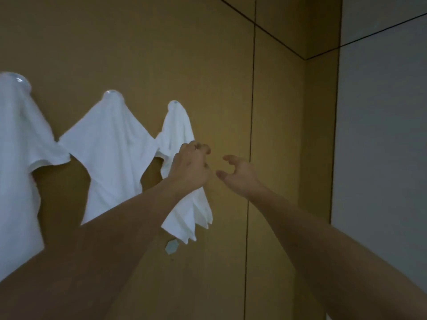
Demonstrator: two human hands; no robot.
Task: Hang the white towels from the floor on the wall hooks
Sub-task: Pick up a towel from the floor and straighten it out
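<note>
On the tan wall [161, 54] in front of me hang 3 white towels in a row, each draped from its top over a hook. At the far left, the left towel [16, 146] is cut off by the edge of the view, and the glossy cap of its hook [19, 79] shows at the top. Beside it, the middle towel [111, 153] spreads wide from its hook [112, 91], its left corner touching the left towel. Next along, the right towel [176, 128] hangs narrower from the smallest hook [175, 102], its folded lower corners bunched below my forearm.

My left hand [190, 167] is raised in front of the right towel, fingers curled; whether its grip holds a fold of the cloth or simply sits in front of it, I cannot tell. A ring shows on 1 finger. My right hand [240, 174] hovers just beside the left one, apart from the towel, its grip loose with fingers half curled and thumb out, holding nothing.

Below the right towel, a small pale hexagonal patch [171, 247] sits on the wall. A dark vertical seam [251, 135] runs down the wall to the right of my hands, and a grey wall [381, 135] stands further right
</note>
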